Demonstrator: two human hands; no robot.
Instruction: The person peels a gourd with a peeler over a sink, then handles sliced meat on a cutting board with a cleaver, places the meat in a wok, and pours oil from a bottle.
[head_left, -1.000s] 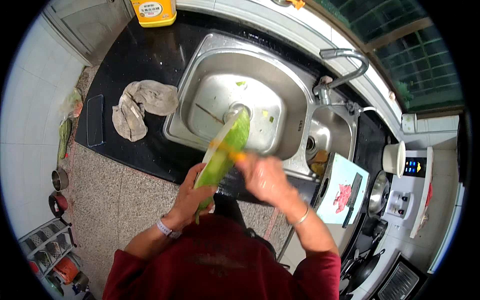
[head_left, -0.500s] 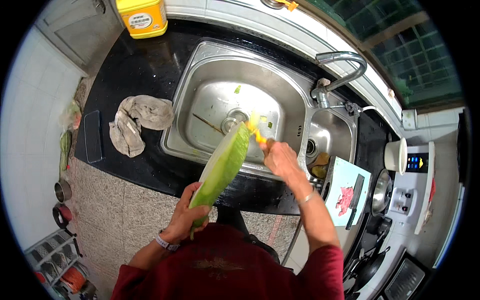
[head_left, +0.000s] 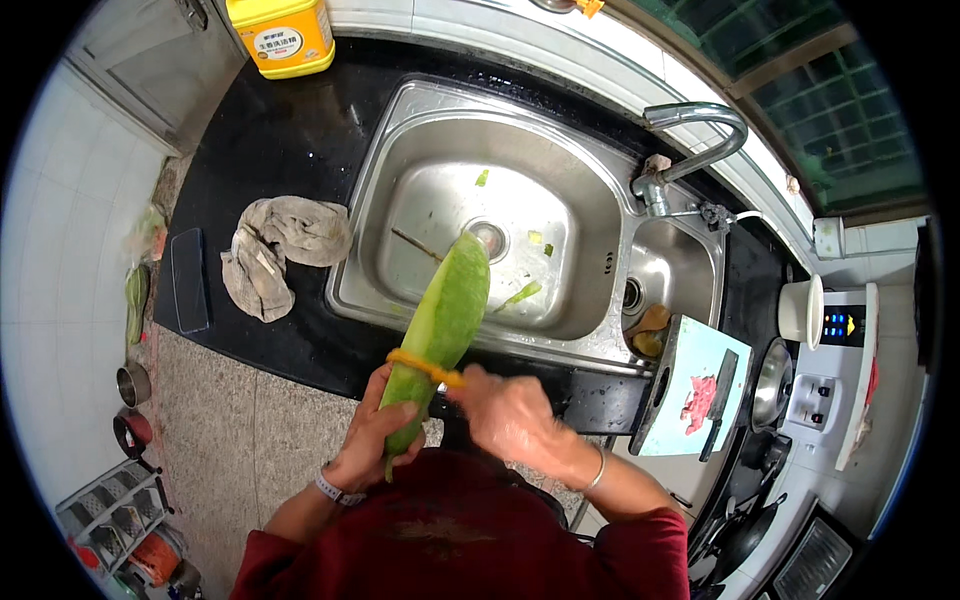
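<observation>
The person's left grip [head_left: 375, 435] was closed around the near, stemmed end of a green gourd [head_left: 450, 305], whose far end reached over the large sink basin [head_left: 575, 220]. The right grip [head_left: 512, 415], blurred, clasped an orange peeler [head_left: 425, 366] lying across the gourd close to the left grip. Shallow strokes directed away from the left grip would probably serve best. Far left, a yellow jug [head_left: 283, 38] hid its contents; the large sink basin held green peelings [head_left: 522, 295] and a thin stick [head_left: 415, 244]; the small right basin [head_left: 672, 262] held unclear brownish items [head_left: 652, 335].
</observation>
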